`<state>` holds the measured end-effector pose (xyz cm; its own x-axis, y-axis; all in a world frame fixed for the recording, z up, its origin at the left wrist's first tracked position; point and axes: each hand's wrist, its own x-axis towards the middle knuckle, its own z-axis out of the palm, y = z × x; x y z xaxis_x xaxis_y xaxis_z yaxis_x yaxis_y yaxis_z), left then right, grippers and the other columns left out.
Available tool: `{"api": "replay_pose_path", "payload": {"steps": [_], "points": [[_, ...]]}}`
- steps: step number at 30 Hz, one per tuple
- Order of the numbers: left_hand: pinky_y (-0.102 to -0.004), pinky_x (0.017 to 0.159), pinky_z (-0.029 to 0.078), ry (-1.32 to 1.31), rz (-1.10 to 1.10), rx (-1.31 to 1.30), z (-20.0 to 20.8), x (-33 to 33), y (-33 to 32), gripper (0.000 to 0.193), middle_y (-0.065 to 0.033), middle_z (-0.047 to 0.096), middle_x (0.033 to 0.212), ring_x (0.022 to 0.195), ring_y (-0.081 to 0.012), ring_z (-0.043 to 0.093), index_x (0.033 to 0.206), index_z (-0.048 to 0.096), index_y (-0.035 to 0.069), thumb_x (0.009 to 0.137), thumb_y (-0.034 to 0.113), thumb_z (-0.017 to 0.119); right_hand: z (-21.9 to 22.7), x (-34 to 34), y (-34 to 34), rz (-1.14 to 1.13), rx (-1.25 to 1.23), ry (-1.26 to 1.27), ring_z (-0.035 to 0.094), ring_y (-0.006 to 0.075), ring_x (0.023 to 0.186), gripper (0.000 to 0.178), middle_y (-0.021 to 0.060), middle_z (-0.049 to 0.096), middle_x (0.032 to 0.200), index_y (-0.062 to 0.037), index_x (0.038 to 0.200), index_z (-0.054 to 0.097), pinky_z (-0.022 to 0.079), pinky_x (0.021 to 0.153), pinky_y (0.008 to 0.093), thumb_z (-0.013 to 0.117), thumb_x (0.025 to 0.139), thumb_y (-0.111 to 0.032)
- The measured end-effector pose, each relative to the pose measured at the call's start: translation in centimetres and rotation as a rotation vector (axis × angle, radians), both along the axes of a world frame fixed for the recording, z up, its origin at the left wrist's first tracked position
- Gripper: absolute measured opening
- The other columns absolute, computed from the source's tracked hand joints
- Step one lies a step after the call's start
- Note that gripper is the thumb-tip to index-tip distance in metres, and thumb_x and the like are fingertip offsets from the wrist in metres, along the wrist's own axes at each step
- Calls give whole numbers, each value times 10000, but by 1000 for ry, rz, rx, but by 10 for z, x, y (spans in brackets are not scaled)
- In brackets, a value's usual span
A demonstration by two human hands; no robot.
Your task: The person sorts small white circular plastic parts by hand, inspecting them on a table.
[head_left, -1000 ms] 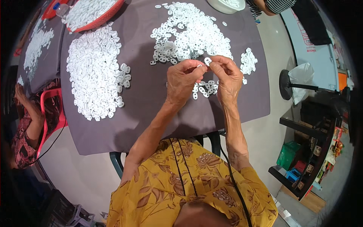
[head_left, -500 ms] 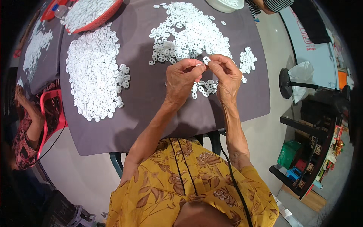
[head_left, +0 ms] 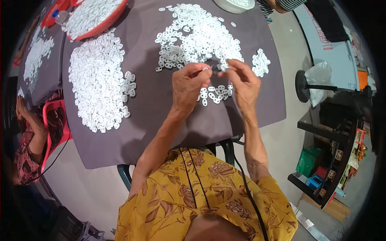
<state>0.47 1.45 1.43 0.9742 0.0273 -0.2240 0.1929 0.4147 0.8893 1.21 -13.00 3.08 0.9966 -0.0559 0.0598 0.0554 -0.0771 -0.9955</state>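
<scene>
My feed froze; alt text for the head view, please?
A left hand pinches a small white piece beside a blurred right hand, above a purple-grey tablecloth bearing piles of white pieces; a red basket holds more.

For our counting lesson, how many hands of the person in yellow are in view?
2: left hand and right hand, side by side above the table. Neither is hidden.
</scene>
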Motion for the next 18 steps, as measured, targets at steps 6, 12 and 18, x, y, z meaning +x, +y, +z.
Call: {"api": "replay_pose_path", "payload": {"steps": [6,12,18], "points": [[-191,549,417,-48,49,-59,-2,3,8,173,-15,575,706,602,-62,510,861,625,-17,749,114,636,21,-11,-197,-528,-481,-182,603,188,726,459,123,608,803,44,1239,379,489,705,295,511,807,-38],[-195,554,421,22,34,7,1,2,-1,196,-19,577,704,602,-74,521,867,624,-19,740,128,652,64,-58,-296,-739,-317,-263,581,169,653,527,105,591,746,42,1248,338,490,627,299,521,754,46],[-191,554,423,7,40,-42,2,4,9,173,-22,581,699,599,-66,517,863,624,-22,748,104,649,97,-68,-333,-998,-776,-272,604,231,725,501,150,599,889,1,1254,379,508,720,329,525,775,4]]}}
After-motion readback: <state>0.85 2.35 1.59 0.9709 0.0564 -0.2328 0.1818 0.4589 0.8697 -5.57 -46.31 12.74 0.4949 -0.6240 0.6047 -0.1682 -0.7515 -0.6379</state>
